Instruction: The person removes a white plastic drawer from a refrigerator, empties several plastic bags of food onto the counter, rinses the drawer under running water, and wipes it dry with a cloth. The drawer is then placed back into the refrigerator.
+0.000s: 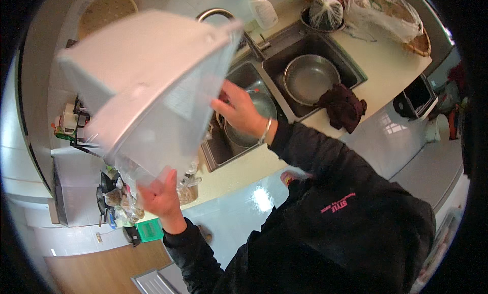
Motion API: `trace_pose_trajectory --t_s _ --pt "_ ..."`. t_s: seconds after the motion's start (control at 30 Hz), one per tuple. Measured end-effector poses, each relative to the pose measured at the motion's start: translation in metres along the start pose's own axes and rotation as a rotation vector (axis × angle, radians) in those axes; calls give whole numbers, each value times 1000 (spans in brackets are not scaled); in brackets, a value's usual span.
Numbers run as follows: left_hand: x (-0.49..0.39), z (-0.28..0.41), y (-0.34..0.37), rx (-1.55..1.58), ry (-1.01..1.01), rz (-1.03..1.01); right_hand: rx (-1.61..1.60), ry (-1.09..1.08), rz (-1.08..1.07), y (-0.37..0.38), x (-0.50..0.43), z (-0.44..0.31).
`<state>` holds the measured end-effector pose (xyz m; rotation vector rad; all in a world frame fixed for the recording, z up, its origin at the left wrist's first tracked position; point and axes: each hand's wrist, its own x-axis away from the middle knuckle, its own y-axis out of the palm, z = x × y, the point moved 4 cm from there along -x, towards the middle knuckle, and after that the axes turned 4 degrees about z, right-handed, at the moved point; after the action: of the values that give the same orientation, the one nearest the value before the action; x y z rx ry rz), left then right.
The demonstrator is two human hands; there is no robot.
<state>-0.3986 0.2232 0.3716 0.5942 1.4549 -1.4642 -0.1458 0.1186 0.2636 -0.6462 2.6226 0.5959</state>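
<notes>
A large, boxy container of white and see-through plastic (152, 76), blurred and tilted, is held up before me, over the counter and partly over the left sink basin. My right hand (244, 107), with a bracelet at the wrist, grips its near right side. At its lower corner my left hand (162, 195) has hold of it, thumb upward. Behind my right hand, a metal pan or bowl (263, 103) lies in the left basin. A round metal pan (312, 78) rests in the right basin, with a dark crumpled cloth (343, 108) over the sink's front edge beside it.
A curved faucet (253, 44) rises behind the sink, near a spray bottle (263, 9). Plastic bags (389, 19) lie on the right counter (381, 65), beside a bowl with a tied bag (326, 13). Bagged items and dark pans (114, 195) crowd the left counter. A bin (415, 97) stands right.
</notes>
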Motion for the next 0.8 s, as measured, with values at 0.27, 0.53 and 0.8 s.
trace_pose_trajectory --t_s 0.27,0.53,0.8 --pt "8 5 21 -32 -15 -189 28 116 -31 -12 14 25" --pt "3 -5 34 326 -240 50 209 -96 10 -25 -4 2" --pt "-9 -36 27 994 -697 278 -69 227 -243 -51 -44 -13"
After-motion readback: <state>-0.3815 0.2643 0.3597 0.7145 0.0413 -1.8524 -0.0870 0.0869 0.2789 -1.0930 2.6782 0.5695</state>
